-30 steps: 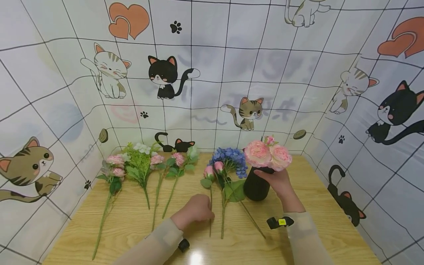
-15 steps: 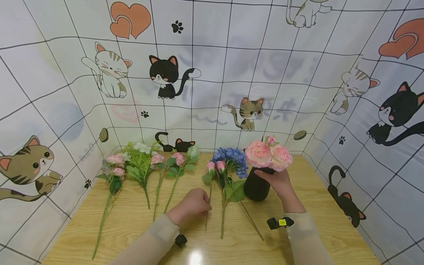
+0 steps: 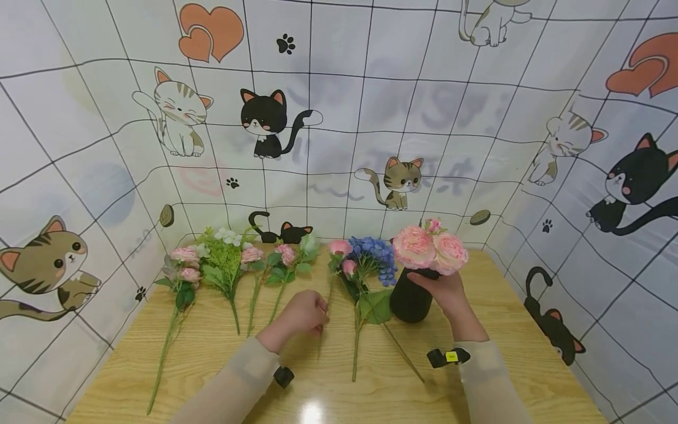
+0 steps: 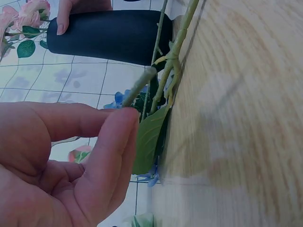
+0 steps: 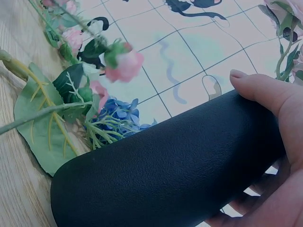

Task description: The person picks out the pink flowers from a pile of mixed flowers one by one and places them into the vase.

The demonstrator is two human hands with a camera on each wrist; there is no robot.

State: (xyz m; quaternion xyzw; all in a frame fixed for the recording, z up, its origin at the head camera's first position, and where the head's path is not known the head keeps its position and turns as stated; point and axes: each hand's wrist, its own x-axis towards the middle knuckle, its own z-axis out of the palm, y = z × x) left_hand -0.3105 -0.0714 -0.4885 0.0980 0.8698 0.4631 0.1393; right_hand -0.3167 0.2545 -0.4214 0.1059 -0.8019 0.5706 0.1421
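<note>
My left hand (image 3: 306, 312) pinches the thin green stem (image 4: 140, 86) of a pink rose (image 3: 339, 247) between thumb and fingertips. That bloom leans toward the back, and in the right wrist view the pink rose (image 5: 124, 64) looks blurred. My right hand (image 3: 450, 294) grips the upper part of a black vase (image 3: 410, 300), with the thumb on its near side by the rim. Large pink peonies (image 3: 430, 247) stand in the vase. Left of it lie a blue hydrangea (image 3: 375, 256) with a broad green leaf (image 3: 375, 306) and another pink rosebud (image 3: 349, 268).
Several flower stems lie at the left of the wooden table (image 3: 212, 377): a pink bunch (image 3: 185, 259), a white and green spray (image 3: 225, 265), pink roses (image 3: 285, 254) and a pale bloom (image 3: 308, 242). A cat-printed cloth (image 3: 339, 118) encloses the back and sides.
My left hand has moved left and toward the back with the rose stem, and its bloom has risen apart from the other bud. My right hand and the vase stay put.
</note>
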